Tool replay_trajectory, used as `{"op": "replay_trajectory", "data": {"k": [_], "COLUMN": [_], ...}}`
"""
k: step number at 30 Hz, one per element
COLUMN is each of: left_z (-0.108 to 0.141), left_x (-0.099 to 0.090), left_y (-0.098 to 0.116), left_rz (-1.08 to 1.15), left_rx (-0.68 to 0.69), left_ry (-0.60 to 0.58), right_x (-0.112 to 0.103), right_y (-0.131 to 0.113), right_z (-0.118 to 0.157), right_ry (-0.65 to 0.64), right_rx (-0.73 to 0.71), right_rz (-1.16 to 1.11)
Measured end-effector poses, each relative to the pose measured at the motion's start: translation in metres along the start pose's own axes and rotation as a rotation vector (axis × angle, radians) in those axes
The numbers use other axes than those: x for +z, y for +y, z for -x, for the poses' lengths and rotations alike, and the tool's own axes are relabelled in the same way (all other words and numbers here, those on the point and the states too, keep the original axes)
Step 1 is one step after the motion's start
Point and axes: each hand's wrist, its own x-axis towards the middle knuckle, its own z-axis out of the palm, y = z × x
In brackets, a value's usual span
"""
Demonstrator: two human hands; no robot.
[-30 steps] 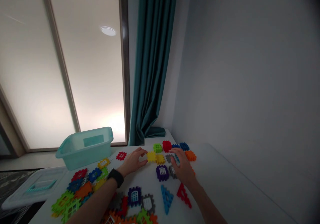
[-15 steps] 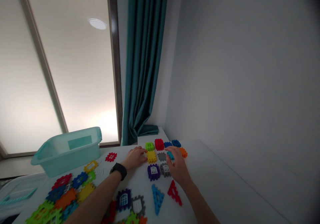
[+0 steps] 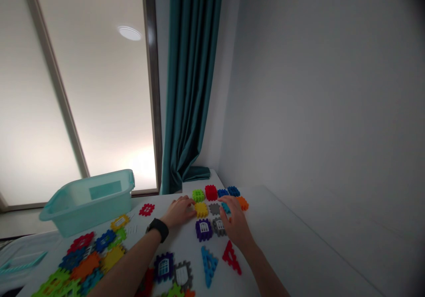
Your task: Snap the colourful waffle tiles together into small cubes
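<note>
Just a notched yellow tile [image 3: 201, 210]

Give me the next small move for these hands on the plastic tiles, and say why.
Probably the right hand should square up the blue tile. It sits at an angle between the grey tile and the orange tile, and the right hand's fingers are right beside it. The left hand is already against the yellow tile, so it seems best left there.

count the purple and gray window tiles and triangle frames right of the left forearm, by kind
purple window tiles: 2
gray window tiles: 2
triangle frames: 2
total: 6
</note>
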Motion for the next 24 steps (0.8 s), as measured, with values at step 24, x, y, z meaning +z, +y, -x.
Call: {"op": "replay_trajectory", "data": {"k": [24], "left_z": [0.0036], "left_x": [-0.0004], "left_y": [0.0017], "left_rz": [0.009], "left_rx": [-0.03], "left_ry": [0.01], "right_x": [0.0003], "right_y": [0.0], "right_z": [0.002], "right_ry": [-0.034], "right_rx": [0.001], "right_rz": [0.019]}}
